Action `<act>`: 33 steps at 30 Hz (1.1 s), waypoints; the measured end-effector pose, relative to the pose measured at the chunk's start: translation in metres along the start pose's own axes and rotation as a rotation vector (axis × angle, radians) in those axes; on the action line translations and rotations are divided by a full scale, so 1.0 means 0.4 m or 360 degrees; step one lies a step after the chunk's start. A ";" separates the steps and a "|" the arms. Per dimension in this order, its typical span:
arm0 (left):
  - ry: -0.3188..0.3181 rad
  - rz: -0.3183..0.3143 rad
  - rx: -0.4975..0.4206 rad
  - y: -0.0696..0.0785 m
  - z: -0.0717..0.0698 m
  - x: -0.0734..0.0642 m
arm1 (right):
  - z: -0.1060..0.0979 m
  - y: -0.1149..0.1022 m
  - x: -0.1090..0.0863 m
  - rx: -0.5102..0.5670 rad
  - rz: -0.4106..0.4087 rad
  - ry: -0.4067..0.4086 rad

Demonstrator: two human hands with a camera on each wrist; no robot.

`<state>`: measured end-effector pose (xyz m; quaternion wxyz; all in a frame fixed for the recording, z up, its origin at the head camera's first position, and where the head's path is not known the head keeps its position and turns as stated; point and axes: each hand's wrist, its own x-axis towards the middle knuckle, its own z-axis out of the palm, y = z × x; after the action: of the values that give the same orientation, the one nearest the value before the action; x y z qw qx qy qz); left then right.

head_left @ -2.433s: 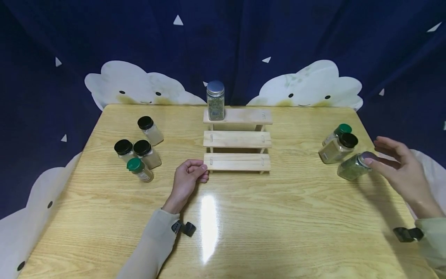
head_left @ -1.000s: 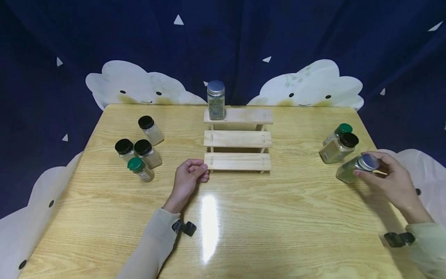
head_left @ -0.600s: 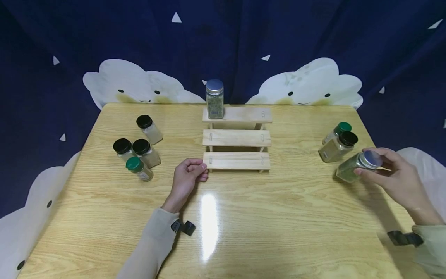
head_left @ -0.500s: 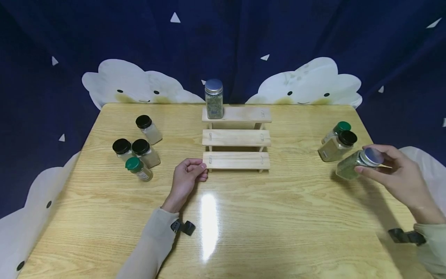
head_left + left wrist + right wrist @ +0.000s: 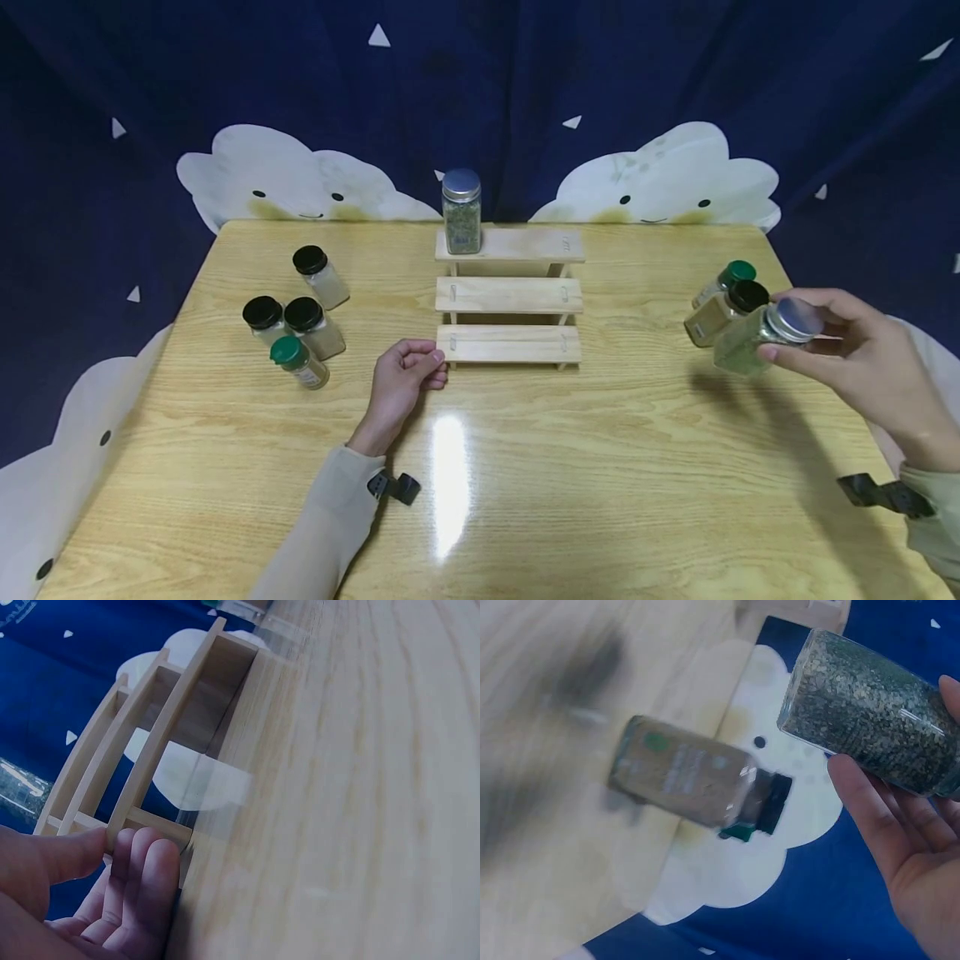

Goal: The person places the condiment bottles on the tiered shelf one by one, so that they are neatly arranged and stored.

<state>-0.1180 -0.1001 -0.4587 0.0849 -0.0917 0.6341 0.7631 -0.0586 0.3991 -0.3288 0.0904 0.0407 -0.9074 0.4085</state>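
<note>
My right hand [image 5: 862, 358] grips a glass spice jar [image 5: 750, 340] of green dried herbs near its silver lid. The jar tilts, and its shadow lies apart from it on the table; in the right wrist view the herb jar [image 5: 862, 709] shows its full side. My left hand [image 5: 401, 383] pinches the left end of the lowest step of a three-tier wooden rack [image 5: 510, 344]. Thumb and fingers meet at that rack end [image 5: 161, 817] in the left wrist view. A second herb jar [image 5: 462, 221] stands upright on the top step, at the left.
Behind the held jar stand a black-lidded jar [image 5: 708, 321] of tan powder and a green-lidded jar [image 5: 738, 272]. On the left of the table [image 5: 570, 483] several more jars cluster, among them a green-capped one [image 5: 307, 371]. A dark blue curtain [image 5: 480, 92] hangs behind.
My right hand has closed on the herb jar, lifted it off the table and shifted it slightly left and up in the head view. My left hand stays at the rack.
</note>
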 end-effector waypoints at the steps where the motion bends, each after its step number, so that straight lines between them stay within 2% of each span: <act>1: -0.0001 0.0001 0.0002 0.001 -0.001 0.001 | 0.001 -0.008 0.004 0.0010 -0.0018 -0.0004; 7: -0.0003 0.0001 -0.0004 0.003 0.000 0.002 | 0.011 -0.057 0.038 -0.0001 -0.0109 -0.0016; 23: 0.0026 -0.0024 0.0007 0.003 0.000 0.002 | 0.049 -0.171 0.132 0.0183 -0.0107 -0.0068; 33: 0.0018 -0.0013 -0.0028 0.000 -0.002 0.003 | 0.087 -0.215 0.193 0.0156 -0.0190 -0.0141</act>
<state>-0.1190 -0.1008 -0.4593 0.0837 -0.0994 0.6273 0.7678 -0.1261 0.3162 -0.2730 0.0723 0.1170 -0.8854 0.4441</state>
